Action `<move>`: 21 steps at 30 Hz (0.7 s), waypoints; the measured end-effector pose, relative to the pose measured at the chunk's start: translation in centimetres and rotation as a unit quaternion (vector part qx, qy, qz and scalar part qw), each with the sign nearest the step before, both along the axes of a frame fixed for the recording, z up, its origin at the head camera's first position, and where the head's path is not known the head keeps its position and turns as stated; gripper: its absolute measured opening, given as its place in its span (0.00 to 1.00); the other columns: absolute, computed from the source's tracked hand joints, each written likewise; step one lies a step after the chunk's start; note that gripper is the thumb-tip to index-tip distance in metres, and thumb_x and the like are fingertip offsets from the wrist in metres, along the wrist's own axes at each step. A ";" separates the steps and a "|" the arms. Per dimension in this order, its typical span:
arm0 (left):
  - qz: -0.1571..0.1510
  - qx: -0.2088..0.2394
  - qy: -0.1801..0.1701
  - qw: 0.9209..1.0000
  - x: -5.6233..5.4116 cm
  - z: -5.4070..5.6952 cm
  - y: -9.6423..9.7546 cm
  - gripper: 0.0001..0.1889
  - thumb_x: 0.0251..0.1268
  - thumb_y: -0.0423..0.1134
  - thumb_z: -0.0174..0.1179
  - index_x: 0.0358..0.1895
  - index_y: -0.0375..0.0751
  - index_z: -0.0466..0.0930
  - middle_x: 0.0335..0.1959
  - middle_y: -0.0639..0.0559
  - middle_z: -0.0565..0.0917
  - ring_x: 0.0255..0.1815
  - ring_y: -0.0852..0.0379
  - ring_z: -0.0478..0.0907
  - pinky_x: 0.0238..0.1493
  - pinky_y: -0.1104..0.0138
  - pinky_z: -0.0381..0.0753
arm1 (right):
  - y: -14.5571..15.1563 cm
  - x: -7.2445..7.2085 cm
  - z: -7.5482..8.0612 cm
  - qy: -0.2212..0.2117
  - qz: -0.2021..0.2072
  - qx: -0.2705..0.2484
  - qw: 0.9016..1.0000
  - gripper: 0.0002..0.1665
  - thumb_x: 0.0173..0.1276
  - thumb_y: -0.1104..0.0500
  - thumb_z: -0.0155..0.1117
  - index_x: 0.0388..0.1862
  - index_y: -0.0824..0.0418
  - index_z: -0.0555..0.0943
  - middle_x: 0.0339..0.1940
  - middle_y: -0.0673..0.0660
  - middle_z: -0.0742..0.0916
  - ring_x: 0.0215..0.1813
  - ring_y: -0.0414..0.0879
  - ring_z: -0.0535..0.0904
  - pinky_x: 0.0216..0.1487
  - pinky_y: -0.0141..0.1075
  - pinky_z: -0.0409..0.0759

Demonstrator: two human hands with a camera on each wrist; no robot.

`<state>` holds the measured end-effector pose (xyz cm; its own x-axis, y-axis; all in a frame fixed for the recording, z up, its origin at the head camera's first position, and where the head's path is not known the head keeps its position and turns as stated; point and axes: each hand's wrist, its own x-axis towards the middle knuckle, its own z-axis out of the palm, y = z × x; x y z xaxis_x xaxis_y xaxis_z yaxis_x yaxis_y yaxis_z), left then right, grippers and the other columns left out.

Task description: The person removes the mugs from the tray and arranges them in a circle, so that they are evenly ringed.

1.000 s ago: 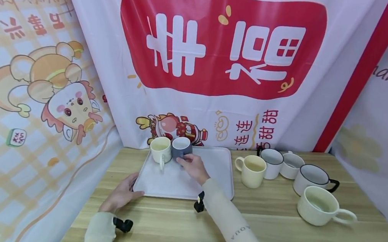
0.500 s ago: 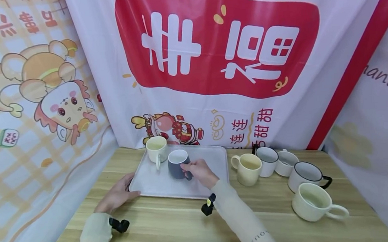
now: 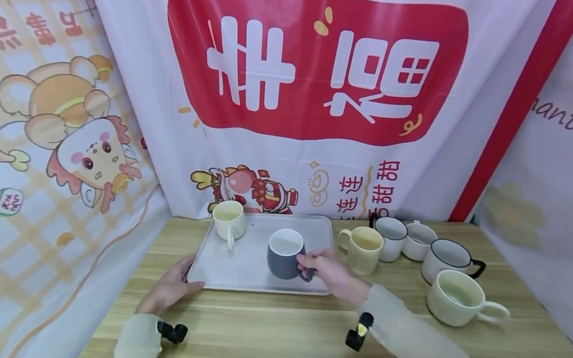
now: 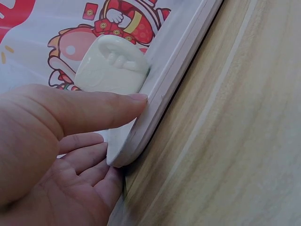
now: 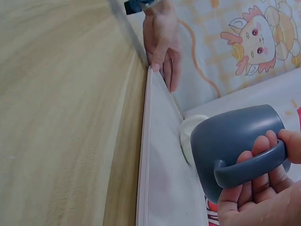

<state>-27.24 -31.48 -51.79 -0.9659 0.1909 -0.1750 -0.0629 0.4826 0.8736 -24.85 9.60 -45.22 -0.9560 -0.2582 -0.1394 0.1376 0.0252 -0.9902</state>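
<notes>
My right hand grips the handle of a dark grey mug with a white inside. The grey mug appears raised above the right half of a light grey tray; in the right wrist view its handle lies across my curled fingers. My left hand holds the tray's near-left corner, its thumb on the rim and its fingers at the outer side. At the tray's back left stands a cream mug, handle toward me.
Right of the tray, several mugs stand on the wooden table: a pale yellow mug, a black-rimmed white mug, a small white cup, another black-rimmed mug and a wide cream cup. A printed curtain hangs behind.
My right hand has moved the grey mug away from beside the cream mug, rightward and nearer to me. My left hand stays at the tray's corner. The head view has shifted slightly.
</notes>
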 end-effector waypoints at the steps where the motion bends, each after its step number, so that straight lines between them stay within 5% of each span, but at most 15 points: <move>1: -0.002 0.000 0.002 1.000 0.0 0.0 0.0 0.50 0.71 0.34 0.68 0.86 0.31 0.42 0.87 0.29 0.44 0.88 0.29 0.41 0.87 0.38 0.49 | 0.7 0.6 0.3 -0.005 0.001 0.000 1.000 0.12 0.77 0.60 0.65 0.33 0.67 0.85 0.28 0.50 0.85 0.35 0.42 0.81 0.47 0.32 0.80; 13: -0.007 0.008 0.004 1.000 0.0 -0.1 0.2 0.50 0.71 0.33 0.67 0.85 0.29 0.41 0.87 0.29 0.43 0.88 0.29 0.40 0.87 0.38 0.48 | 10.5 7.6 2.4 -0.042 0.016 -0.007 0.999 0.10 0.79 0.58 0.64 0.36 0.54 0.87 0.30 0.44 0.87 0.38 0.38 0.82 0.51 0.28 0.81; 21: -0.012 0.004 0.003 1.000 0.0 -0.1 -0.2 0.51 0.71 0.34 0.68 0.86 0.30 0.40 0.87 0.28 0.43 0.87 0.27 0.40 0.86 0.35 0.48 | 16.4 11.3 1.0 -0.056 0.022 -0.012 0.998 0.11 0.82 0.59 0.59 0.42 0.55 0.88 0.34 0.43 0.87 0.41 0.35 0.84 0.52 0.25 0.84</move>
